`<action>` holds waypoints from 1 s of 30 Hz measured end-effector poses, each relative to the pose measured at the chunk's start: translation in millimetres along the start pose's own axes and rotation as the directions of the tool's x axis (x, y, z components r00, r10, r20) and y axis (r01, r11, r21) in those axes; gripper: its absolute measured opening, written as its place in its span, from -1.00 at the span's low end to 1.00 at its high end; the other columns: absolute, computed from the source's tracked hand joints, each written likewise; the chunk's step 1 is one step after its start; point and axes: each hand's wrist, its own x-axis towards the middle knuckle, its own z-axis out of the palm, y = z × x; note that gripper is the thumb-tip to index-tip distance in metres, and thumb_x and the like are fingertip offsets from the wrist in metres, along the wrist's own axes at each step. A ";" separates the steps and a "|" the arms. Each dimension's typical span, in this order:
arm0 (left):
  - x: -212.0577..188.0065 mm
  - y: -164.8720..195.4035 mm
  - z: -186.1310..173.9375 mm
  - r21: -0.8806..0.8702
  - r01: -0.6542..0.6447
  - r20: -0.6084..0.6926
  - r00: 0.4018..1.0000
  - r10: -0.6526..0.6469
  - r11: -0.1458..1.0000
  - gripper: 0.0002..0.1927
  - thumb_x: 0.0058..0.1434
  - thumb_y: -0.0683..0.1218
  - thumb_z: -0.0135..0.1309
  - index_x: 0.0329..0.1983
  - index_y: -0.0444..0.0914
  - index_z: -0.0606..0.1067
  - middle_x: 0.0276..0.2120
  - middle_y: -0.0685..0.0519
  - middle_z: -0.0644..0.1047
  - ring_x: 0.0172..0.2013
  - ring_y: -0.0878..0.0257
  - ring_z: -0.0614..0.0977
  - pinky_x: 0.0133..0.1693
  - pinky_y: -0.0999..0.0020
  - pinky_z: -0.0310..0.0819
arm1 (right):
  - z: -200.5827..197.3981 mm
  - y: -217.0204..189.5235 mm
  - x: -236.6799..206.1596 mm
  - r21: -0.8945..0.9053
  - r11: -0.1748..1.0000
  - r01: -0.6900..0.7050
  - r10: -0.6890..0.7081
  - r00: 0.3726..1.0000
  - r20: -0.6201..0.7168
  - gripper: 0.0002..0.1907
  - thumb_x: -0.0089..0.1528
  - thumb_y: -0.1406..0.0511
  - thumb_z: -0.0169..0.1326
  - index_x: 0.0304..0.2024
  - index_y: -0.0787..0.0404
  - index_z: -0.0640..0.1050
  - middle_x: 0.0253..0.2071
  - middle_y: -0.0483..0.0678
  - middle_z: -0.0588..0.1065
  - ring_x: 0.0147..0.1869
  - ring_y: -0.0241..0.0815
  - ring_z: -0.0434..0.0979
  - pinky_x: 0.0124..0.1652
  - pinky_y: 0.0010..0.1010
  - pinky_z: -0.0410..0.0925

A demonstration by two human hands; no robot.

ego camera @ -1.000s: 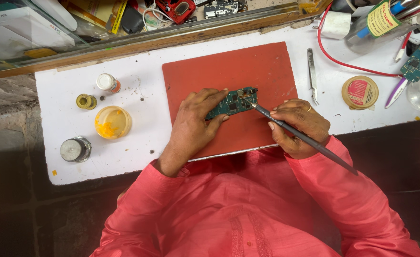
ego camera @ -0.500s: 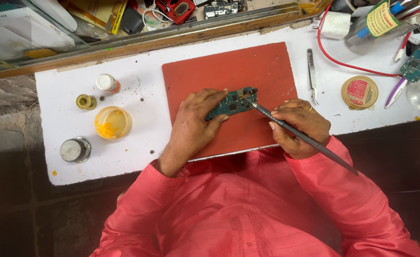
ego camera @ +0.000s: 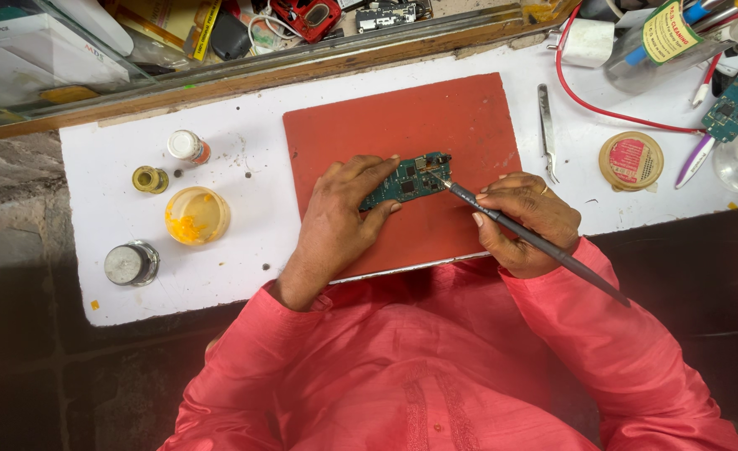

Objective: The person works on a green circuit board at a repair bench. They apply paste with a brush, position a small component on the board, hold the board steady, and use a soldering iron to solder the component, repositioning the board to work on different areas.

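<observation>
A small green circuit board (ego camera: 408, 179) lies on a red work mat (ego camera: 402, 125) in the middle of the white table. My left hand (ego camera: 335, 221) presses its fingers on the board's left end and holds it down. My right hand (ego camera: 523, 219) grips a thin dark soldering iron (ego camera: 527, 240) like a pen. Its tip touches the board's right end.
Metal tweezers (ego camera: 546, 129) lie right of the mat, beside a round flux tin (ego camera: 631, 160). At left stand a yellow paste pot (ego camera: 196, 215), a small brass jar (ego camera: 148, 179), a white-capped bottle (ego camera: 187, 146) and a metal-lidded jar (ego camera: 131, 263). A red wire (ego camera: 586, 104), a bottle and another board crowd the far right.
</observation>
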 end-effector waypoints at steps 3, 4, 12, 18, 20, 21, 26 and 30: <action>0.3 -0.2 -0.8 -0.007 -0.005 0.000 1.000 0.005 1.000 -0.43 0.10 -0.11 0.35 0.21 -0.20 0.52 0.00 0.01 0.59 -0.17 0.06 0.54 -0.06 0.17 0.47 | 0.7 0.2 0.3 0.004 1.000 0.004 -0.004 1.000 -0.003 -0.78 0.13 0.53 0.25 -0.16 0.34 0.58 -0.28 0.02 0.59 -0.14 -0.07 0.64 -0.01 -0.28 0.51; 0.2 -0.3 -0.9 -0.012 -0.006 0.002 1.000 0.006 1.000 -0.43 0.10 -0.11 0.35 0.21 -0.20 0.52 0.00 0.01 0.59 -0.17 0.06 0.54 -0.06 0.17 0.47 | 0.7 0.2 0.4 0.000 1.000 0.004 -0.004 1.000 -0.007 -0.78 0.13 0.53 0.25 -0.16 0.34 0.58 -0.28 0.02 0.59 -0.14 -0.07 0.64 -0.02 -0.29 0.51; -0.1 0.5 -0.9 -0.006 -0.001 -0.001 1.000 0.001 1.000 -0.43 0.10 -0.10 0.35 0.21 -0.19 0.52 0.00 0.02 0.59 -0.17 0.06 0.54 -0.06 0.17 0.47 | 0.2 -1.3 0.6 -0.025 1.000 -0.004 0.004 1.000 -0.011 -0.79 0.13 0.52 0.25 -0.17 0.34 0.59 -0.29 0.02 0.58 -0.13 -0.07 0.64 -0.02 -0.28 0.53; -0.5 0.6 -1.0 -0.006 0.000 0.002 1.000 0.000 1.000 -0.43 0.10 -0.10 0.35 0.22 -0.19 0.52 0.00 0.03 0.59 -0.16 0.07 0.54 -0.05 0.18 0.47 | 0.6 -0.6 -0.4 -0.013 1.000 0.004 -0.004 1.000 -0.015 -0.80 0.15 0.52 0.25 -0.17 0.34 0.58 -0.29 0.02 0.59 -0.13 -0.08 0.64 -0.02 -0.29 0.52; -0.2 0.7 -1.1 0.000 0.002 0.001 1.000 -0.002 1.000 -0.43 0.10 -0.10 0.35 0.22 -0.19 0.52 0.00 0.03 0.59 -0.16 0.07 0.54 -0.05 0.18 0.47 | 1.6 0.8 0.4 -0.007 1.000 0.026 -0.026 0.999 -0.033 -0.80 0.14 0.52 0.25 -0.18 0.34 0.58 -0.27 0.04 0.59 -0.13 -0.08 0.64 -0.04 -0.30 0.52; 0.1 0.6 -0.8 0.004 0.007 0.004 1.000 -0.007 1.000 -0.43 0.10 -0.10 0.35 0.22 -0.19 0.52 0.00 0.03 0.59 -0.17 0.07 0.53 -0.05 0.18 0.47 | 1.7 0.8 0.0 -0.006 1.000 0.013 -0.013 0.999 -0.031 -0.80 0.14 0.52 0.25 -0.17 0.34 0.58 -0.28 0.03 0.59 -0.13 -0.08 0.64 -0.04 -0.30 0.52; -0.4 0.4 -0.5 0.002 0.009 0.007 1.000 -0.009 1.000 -0.43 0.10 -0.09 0.35 0.21 -0.18 0.52 0.00 0.03 0.59 -0.16 0.08 0.54 -0.05 0.19 0.48 | 1.0 -0.3 -1.6 -0.006 1.000 -0.012 0.012 1.000 -0.027 -0.79 0.14 0.52 0.26 -0.17 0.34 0.58 -0.30 0.01 0.59 -0.13 -0.09 0.64 -0.02 -0.30 0.52; 0.3 -0.1 0.0 0.000 0.002 0.003 1.000 -0.002 1.000 -0.42 0.09 -0.10 0.35 0.21 -0.19 0.52 0.01 0.03 0.58 -0.16 0.07 0.54 -0.05 0.19 0.48 | 1.3 -0.2 -1.7 -0.002 1.000 -0.012 0.012 0.999 -0.037 -0.79 0.14 0.52 0.25 -0.17 0.33 0.58 -0.28 0.02 0.59 -0.12 -0.09 0.64 -0.04 -0.31 0.52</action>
